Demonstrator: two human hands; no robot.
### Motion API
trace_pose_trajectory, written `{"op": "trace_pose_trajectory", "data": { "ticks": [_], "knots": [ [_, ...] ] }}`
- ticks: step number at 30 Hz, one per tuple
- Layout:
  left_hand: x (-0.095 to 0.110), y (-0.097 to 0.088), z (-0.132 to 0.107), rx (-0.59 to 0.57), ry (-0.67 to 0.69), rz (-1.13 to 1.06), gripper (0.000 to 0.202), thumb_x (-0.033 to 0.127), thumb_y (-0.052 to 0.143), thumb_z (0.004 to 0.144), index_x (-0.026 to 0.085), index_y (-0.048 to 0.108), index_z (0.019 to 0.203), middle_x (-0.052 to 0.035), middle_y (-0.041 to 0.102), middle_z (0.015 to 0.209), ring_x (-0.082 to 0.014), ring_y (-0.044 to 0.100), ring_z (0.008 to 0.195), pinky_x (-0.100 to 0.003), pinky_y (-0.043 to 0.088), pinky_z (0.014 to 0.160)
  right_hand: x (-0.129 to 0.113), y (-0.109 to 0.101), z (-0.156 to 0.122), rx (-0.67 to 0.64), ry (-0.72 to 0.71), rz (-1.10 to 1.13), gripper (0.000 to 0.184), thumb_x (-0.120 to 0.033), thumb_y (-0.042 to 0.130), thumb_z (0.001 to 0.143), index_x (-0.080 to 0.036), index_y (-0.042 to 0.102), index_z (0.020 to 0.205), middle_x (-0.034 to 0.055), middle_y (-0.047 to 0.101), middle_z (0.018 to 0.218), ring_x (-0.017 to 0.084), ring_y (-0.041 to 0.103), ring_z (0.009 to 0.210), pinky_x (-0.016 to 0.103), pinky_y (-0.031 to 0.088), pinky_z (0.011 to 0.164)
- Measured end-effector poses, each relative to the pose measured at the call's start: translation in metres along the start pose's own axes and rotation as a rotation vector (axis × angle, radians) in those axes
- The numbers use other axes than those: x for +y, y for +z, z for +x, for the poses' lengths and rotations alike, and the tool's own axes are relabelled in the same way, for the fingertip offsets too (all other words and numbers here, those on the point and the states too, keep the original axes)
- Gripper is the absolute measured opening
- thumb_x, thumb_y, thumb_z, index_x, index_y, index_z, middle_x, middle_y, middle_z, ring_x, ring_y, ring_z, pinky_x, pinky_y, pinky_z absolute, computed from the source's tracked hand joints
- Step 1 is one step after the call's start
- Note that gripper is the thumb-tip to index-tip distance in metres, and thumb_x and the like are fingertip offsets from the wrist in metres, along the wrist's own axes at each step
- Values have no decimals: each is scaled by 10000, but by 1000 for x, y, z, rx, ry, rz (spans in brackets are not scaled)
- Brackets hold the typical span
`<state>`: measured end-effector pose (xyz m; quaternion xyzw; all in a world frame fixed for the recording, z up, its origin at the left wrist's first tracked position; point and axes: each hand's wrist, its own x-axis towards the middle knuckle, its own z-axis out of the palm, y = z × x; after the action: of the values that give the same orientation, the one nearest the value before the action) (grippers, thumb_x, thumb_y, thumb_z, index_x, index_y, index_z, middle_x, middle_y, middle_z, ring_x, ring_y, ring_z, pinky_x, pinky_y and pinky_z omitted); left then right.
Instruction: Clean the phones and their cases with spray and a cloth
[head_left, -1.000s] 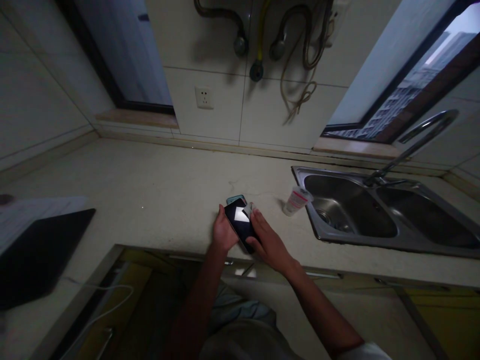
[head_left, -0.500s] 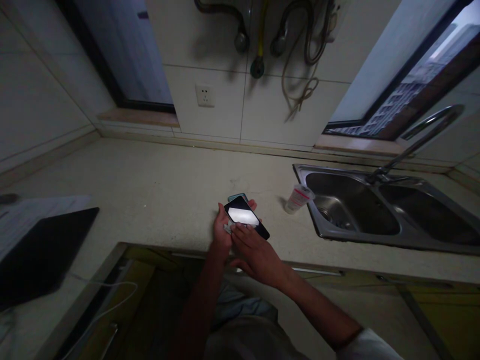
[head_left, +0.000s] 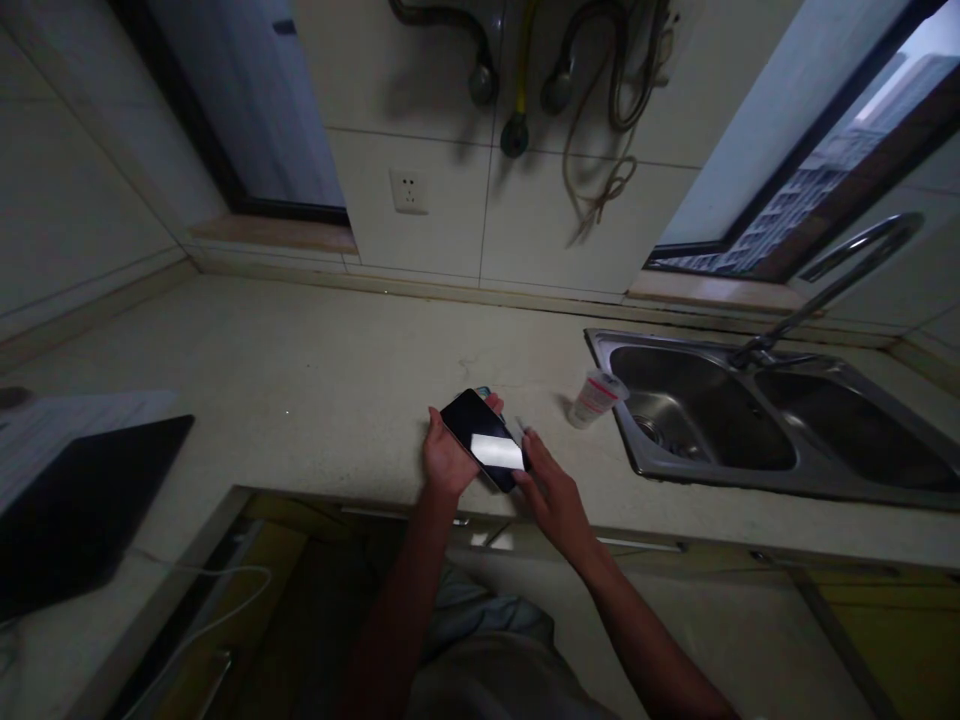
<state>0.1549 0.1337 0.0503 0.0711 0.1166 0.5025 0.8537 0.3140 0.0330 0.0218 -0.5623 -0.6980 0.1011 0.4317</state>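
Note:
My left hand (head_left: 448, 458) supports a black smartphone (head_left: 469, 420) from below, its thumb along the phone's left edge. The phone lies tilted across the palm, and a bright reflection shows on its glossy face. My right hand (head_left: 555, 498) is at the phone's lower right end, with fingers close to its edge. A small whitish piece (head_left: 523, 426), perhaps a wipe, sticks out at the right fingertips; its kind is unclear. Just behind the phone, a teal-edged flat object (head_left: 483, 391) shows on the counter, mostly hidden.
A plastic cup (head_left: 595, 399) with red print leans by the double steel sink (head_left: 705, 405) and its faucet (head_left: 832, 280). At left, a dark laptop-like panel (head_left: 94, 510) lies by papers (head_left: 67, 430) and a white cable (head_left: 217, 570). Pipes and a socket (head_left: 409, 191) are on the wall.
My right hand has moved from across the phone's lower left part to its right end, taking the whitish piece along. The phone has shifted slightly left and more of its face shows.

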Motion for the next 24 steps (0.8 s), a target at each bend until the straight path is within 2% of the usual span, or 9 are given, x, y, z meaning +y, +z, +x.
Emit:
{"op": "trace_pose_trajectory", "data": {
  "ticks": [3, 5, 8, 11, 16, 19, 21, 24],
  "knots": [
    [-2, 1, 1, 46, 46, -3, 707, 636, 313, 960, 118, 555, 1377, -195, 634, 1326, -315, 488, 1363, -500, 346, 1136, -5, 11, 8, 121, 193, 228, 471, -401, 529, 983, -219, 548, 1417, 117, 534, 1451, 280, 512, 1354, 522, 424, 1131],
    [-4, 1, 2, 95, 115, -23, 665, 636, 336, 954, 138, 624, 1289, -168, 700, 1204, -305, 563, 1285, -492, 389, 1103, -13, 21, 10, 189, 306, 365, 471, -443, 536, 972, -203, 592, 1374, 116, 564, 1417, 287, 541, 1331, 537, 419, 1126],
    [-7, 1, 5, 187, 207, -66, 582, 616, 376, 950, 156, 704, 1089, -126, 746, 992, -271, 675, 1080, -471, 469, 1019, -25, 36, 9, 236, 440, 518, 495, -473, 532, 966, -178, 606, 1356, 121, 596, 1381, 290, 580, 1293, 536, 438, 1105],
    [-8, 0, 9, 256, 206, -119, 556, 604, 374, 952, 161, 709, 933, -97, 737, 874, -220, 704, 867, -405, 534, 888, -33, 43, 8, 265, 483, 563, 499, -458, 514, 976, -170, 581, 1379, 120, 601, 1381, 282, 582, 1294, 532, 442, 1100],
    [-2, 5, 14, 264, 152, -155, 628, 634, 314, 937, 138, 685, 834, -99, 700, 800, -203, 674, 736, -354, 538, 780, -42, 37, 9, 282, 378, 446, 451, -387, 496, 985, -200, 572, 1389, 87, 554, 1431, 263, 531, 1345, 525, 411, 1132],
    [1, 15, 15, 261, 138, -121, 640, 606, 263, 943, 138, 680, 817, -100, 681, 775, -209, 659, 706, -364, 528, 776, -49, 30, 5, 322, 279, 348, 395, -303, 502, 983, -249, 601, 1362, 54, 601, 1388, 247, 577, 1301, 504, 472, 1097],
    [3, 21, 15, 268, 137, -101, 636, 580, 247, 945, 134, 674, 792, -103, 667, 743, -213, 651, 689, -366, 525, 763, -53, 26, 1, 344, 163, 291, 366, -237, 500, 981, -292, 644, 1313, 36, 658, 1324, 235, 637, 1229, 471, 539, 1040],
    [3, 26, 15, 290, 149, -109, 620, 569, 262, 934, 131, 665, 761, -101, 651, 699, -214, 642, 671, -364, 530, 750, -59, 21, 1, 298, -74, 211, 398, -145, 478, 971, -329, 684, 1257, 30, 719, 1234, 223, 694, 1137, 441, 586, 977]
  ]
}}
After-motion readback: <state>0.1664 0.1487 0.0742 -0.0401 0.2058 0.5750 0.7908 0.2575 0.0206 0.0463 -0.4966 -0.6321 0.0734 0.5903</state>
